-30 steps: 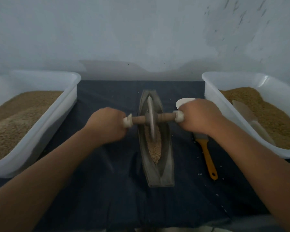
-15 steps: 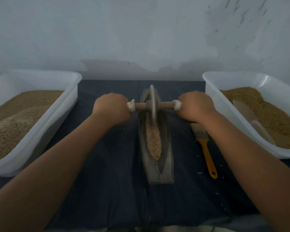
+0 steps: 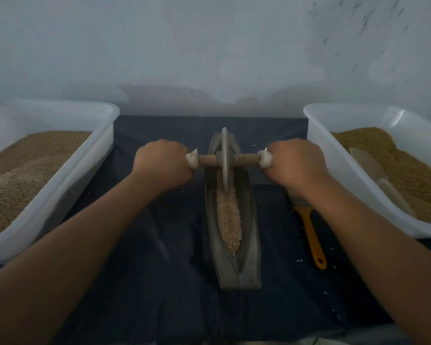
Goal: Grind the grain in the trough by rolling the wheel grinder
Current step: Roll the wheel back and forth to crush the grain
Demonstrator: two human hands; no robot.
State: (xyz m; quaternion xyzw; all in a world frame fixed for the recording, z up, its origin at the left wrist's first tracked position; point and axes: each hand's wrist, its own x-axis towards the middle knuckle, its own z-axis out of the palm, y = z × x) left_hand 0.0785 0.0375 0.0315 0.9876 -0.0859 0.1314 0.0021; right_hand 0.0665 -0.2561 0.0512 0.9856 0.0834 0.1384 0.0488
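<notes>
Looking down on a dark cloth [image 3: 159,270] covering the counter, running back to a pale wall [image 3: 209,46]; spotting an orange-handled brush [image 3: 311,235] lying on the cloth just right of the trough [image 3: 250,220], handle pointing toward the viewer, bristle end slipping under the right forearm; catching a few stray grains [image 3: 299,260] dotting the cloth beside that handle; seeing both forearms reaching in from the near corners, the right one hiding part of the brush.

Taking in two white plastic tubs flanking the work; finding the left tub [image 3: 85,170] filled with brownish meal [image 3: 23,175], sloping up toward its far end; finding the right tub [image 3: 316,135] holding a similar brown heap [image 3: 383,155], with a pale scoop [image 3: 368,165] lying on top near the inner wall.

Finding the grey, boat-shaped trough sitting lengthwise between the tubs, apart from both; noting a strip of pale grain [image 3: 229,220] lying along its groove from the middle toward the near end.

Catching the wheel grinder [image 3: 225,160] standing upright in the far part of the trough, rim down at the far edge of the grain; seeing its wooden axle [image 3: 244,160] lying level across the trough.

Wrapping the left hand [image 3: 163,165] round the left end of the axle, fingers curled tight on it; wrapping the right hand [image 3: 296,164] round the right end likewise, fingers fully closed, white collars [image 3: 192,159] peeking out just inside each fist.
</notes>
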